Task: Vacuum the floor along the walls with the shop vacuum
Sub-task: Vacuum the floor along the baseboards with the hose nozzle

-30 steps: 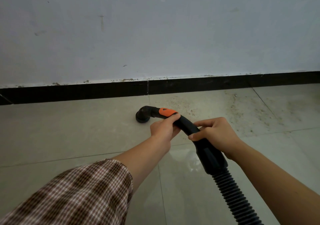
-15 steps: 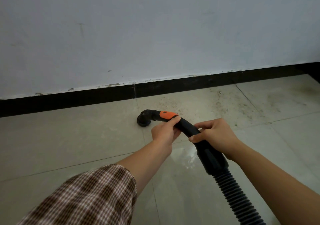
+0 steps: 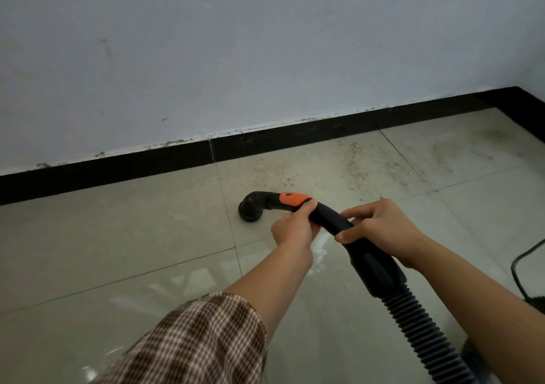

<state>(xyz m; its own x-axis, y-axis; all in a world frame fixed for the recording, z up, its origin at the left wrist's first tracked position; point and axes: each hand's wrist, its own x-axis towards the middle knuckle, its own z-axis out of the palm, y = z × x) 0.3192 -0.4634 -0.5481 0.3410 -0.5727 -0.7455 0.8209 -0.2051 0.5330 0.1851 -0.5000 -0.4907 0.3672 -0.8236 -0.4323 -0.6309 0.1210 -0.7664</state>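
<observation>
Both hands grip the shop vacuum's hose handle (image 3: 330,221): left hand (image 3: 293,228) forward by the orange tab (image 3: 293,199), right hand (image 3: 380,230) behind. The nozzle (image 3: 250,210) is down at the floor (image 3: 118,251), frame centre, short of the baseboard (image 3: 118,168). Handle axis runs lower right to upper left. The dirt patch (image 3: 354,165) lies up-right of the nozzle, so the likely sweep is rightward.

The floor (image 3: 118,251) is pale glossy tile with thin grout lines (image 3: 230,230), bounded at its far edge by a black baseboard (image 3: 118,171) that turns a corner at far right. Brown dirt (image 3: 354,168) is scattered on the tiles along the far edge, towards that corner. A black nozzle (image 3: 250,211) sits mouth-down on the floor near the middle. A dark cable (image 3: 514,268) lies at the right edge.
</observation>
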